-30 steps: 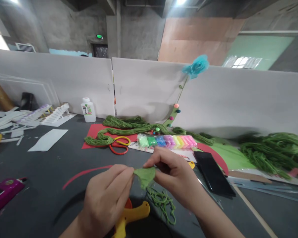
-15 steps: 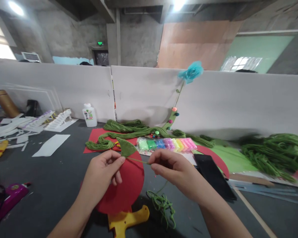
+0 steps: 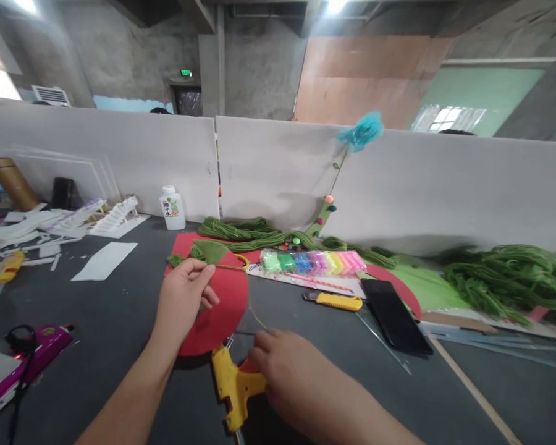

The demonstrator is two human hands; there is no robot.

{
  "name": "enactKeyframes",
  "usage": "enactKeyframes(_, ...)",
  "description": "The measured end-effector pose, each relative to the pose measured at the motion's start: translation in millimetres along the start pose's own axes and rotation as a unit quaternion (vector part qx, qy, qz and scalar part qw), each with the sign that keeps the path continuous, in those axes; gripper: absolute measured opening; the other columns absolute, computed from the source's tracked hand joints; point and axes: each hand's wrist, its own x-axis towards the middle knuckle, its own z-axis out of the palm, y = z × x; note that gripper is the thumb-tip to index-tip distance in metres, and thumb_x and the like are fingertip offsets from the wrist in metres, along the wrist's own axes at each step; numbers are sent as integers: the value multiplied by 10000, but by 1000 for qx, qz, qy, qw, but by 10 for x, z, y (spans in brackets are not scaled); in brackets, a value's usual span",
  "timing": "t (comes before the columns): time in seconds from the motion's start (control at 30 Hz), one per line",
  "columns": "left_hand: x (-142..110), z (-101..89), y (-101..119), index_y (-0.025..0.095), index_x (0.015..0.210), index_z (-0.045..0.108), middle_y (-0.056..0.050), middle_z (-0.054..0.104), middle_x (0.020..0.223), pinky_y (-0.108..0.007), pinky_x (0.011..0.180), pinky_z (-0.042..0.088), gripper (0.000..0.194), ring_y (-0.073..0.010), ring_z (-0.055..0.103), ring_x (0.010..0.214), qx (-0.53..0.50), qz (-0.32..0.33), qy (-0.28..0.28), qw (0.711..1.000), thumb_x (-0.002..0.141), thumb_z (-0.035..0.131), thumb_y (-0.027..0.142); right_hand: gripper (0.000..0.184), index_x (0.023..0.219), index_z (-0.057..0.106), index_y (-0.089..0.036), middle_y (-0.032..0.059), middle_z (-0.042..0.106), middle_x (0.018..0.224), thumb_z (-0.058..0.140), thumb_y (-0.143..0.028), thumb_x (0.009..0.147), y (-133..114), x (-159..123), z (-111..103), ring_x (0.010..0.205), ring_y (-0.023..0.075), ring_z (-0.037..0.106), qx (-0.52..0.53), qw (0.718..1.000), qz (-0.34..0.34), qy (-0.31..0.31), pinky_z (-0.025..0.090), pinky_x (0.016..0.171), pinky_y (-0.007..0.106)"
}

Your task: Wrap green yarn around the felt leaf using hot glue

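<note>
Glue gun (image 3: 231, 386): yellow, on the bench (image 3: 115, 327) at lower centre.
Right hand (image 3: 291, 371): fingers curled against the gun's orange part; whether they grip it, I cannot tell.
Left hand (image 3: 185, 300): pinching the green leaf (image 3: 212, 251) by its stem between thumb and forefinger, left of centre.
Red disc (image 3: 229, 303): behind the left hand's fingers, below the leaf.
Yellow cutter (image 3: 338, 301): right of centre, just beside the black phone (image 3: 396, 315).
Coloured packets (image 3: 315, 262): 1 row, mid-frame.
Green yarn (image 3: 241, 227): behind the leaf.
Blue flower (image 3: 364, 131): upper right, against the white panel (image 3: 269, 167).
</note>
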Motion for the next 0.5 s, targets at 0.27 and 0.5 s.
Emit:
enactKeyframes(0.27, -54, 12, 29, 184, 701, 538, 68, 541, 393, -193, 390, 438, 148, -116, 554, 359, 25, 40, -14, 999, 744, 606, 308, 188, 923, 606, -115, 114, 623, 892, 521, -74, 760, -254, 131, 358, 762, 235, 579, -53, 995, 32, -73, 461, 615, 330)
enactKeyframes(0.5, 68, -111, -28, 190, 710, 525, 65, 546, 402, -186, 394, 425, 127, -107, 533, 355, 48, 48, 29, 997, 764, 580, 291, 241, 957, 538, -166, 30, 537, 989, 626, -173, 733, 99, -11, -239, 729, 105, 526, 236, 967, -37, -84, 444, 607, 176)
